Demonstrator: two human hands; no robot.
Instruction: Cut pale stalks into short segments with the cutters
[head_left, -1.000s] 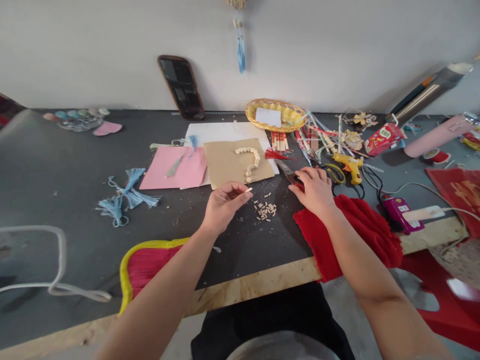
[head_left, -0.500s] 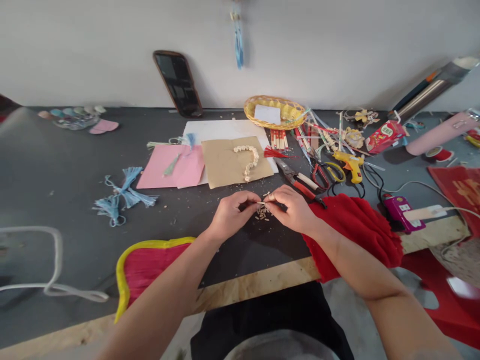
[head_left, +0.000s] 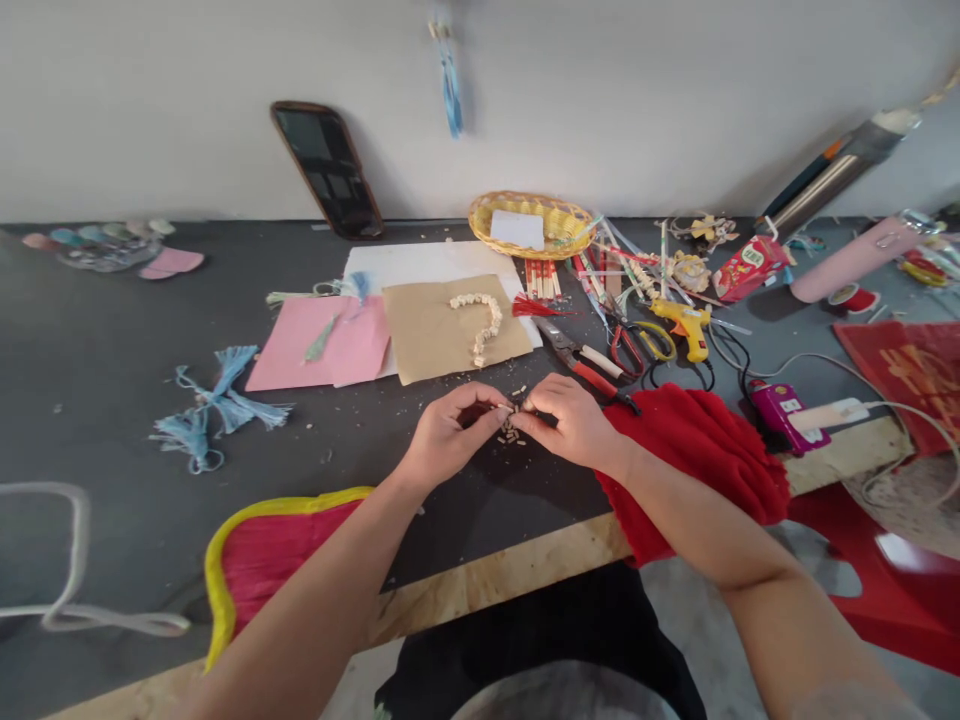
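Observation:
My left hand (head_left: 453,428) pinches a small pale piece (head_left: 504,408) between thumb and forefinger. Close beside it on the right, my right hand (head_left: 564,418) has its thumb and fingertips pressed together; anything between them is too small to make out. Several short pale pieces (head_left: 513,436) lie on the dark table under and between the fingertips. Behind the hands, a curved row of cream pieces (head_left: 491,318) rests on a brown sheet (head_left: 420,330).
Pliers (head_left: 592,372), a yellow glue gun (head_left: 686,325) and a red cloth (head_left: 697,450) lie to the right. A wicker basket (head_left: 480,232) and a leaning phone (head_left: 330,170) stand by the wall. Blue tassels (head_left: 225,395) and pink paper (head_left: 300,350) are left.
The view has shifted, so objects appear further left. My fingertips have parted slightly, and the small piece now sits at my left fingertips.

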